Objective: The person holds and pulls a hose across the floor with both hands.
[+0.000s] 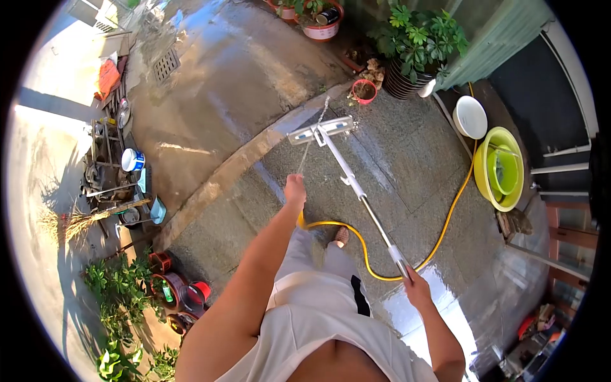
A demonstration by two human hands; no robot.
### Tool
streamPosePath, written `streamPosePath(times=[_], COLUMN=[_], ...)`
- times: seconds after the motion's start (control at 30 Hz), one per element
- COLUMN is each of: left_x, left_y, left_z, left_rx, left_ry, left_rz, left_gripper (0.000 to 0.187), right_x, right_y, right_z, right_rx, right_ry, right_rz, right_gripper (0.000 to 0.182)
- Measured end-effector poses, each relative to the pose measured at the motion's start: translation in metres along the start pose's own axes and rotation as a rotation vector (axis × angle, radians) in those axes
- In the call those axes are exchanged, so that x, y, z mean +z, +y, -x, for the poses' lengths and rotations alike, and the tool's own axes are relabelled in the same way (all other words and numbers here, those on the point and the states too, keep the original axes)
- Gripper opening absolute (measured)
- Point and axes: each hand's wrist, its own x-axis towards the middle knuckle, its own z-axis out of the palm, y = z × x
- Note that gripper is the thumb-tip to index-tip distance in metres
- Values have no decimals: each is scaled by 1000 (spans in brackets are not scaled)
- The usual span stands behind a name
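My left hand (pixel 294 189) is closed round the end of a yellow hose (pixel 366 258), stretched out in front of me. A thin jet of water leaves it and crosses the head of a flat mop (pixel 320 130). The mop head is raised in front of me, with its long white and silver handle (pixel 372 215) slanting back to my right side. My right hand (pixel 417 286) grips the handle near its lower end. From my left hand the hose loops past my foot and runs up the right side of the paving.
A yellow-green basin (pixel 480 169) and a white basin (pixel 470 118) stand at the right. Ahead are a small pink pot (pixel 363 91) and a leafy potted plant (pixel 407 83). A white bucket (pixel 132 160), straw broom (pixel 83 223) and dustpan (pixel 158 210) sit at left. A raised kerb (pixel 216 172) crosses the wet ground.
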Motion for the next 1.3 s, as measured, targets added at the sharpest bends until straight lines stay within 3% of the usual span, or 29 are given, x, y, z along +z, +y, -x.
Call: streamPosePath(times=[0.07, 0.13, 0.27, 0.43, 0.6, 0.63, 0.77, 0.87, 0.9, 1.0, 1.1, 1.2, 1.3], left_x=[-5, -12, -42, -94, -159, -170, -201, -214, -218, -223, -220, -216, -216], left_y=[-4, -7, -12, -24, -41, -46, -67, -85, -87, -82, -82, -82, -76], left_z=[-23, -41, -76, -126, -158, -162, -169, -168, -166, -168, -175, -187, -193], left_rx=[-70, -142, -178, -254, -461, -486, -559, -569, -568, -537, -486, -461, -422], left_ry=[14, 36, 119, 223, 289, 308, 430, 423, 425, 408, 399, 413, 414], left_rz=[7, 51, 196, 488, 870, 890, 1107, 1039, 1007, 968, 1033, 1024, 964], left_gripper=[27, 27, 25, 26, 24, 25, 31, 33, 33, 31, 27, 23, 22], right_x=[-29, -47, -58, -28, -4, 4, 39, 46, 48, 38, 25, 29, 48], right_y=[-10, -19, -74, -111, -158, -168, -236, -240, -225, -232, -276, -269, -281], right_z=[29, 47, 47, 2, -58, -68, -94, -91, -91, -67, -39, -56, -91], right_rx=[-24, -179, 21, 28, -48, -241, -108, -217, -363, -416, -162, -68, -127], right_ry=[14, 85, -28, -41, -39, 57, -4, -24, 21, -17, -172, -255, -266], right_rz=[255, 409, 385, 347, 347, 401, 484, 416, 373, 328, 402, 456, 494], right_gripper=[46, 45, 46, 45, 45, 47, 49, 50, 50, 50, 50, 50, 50])
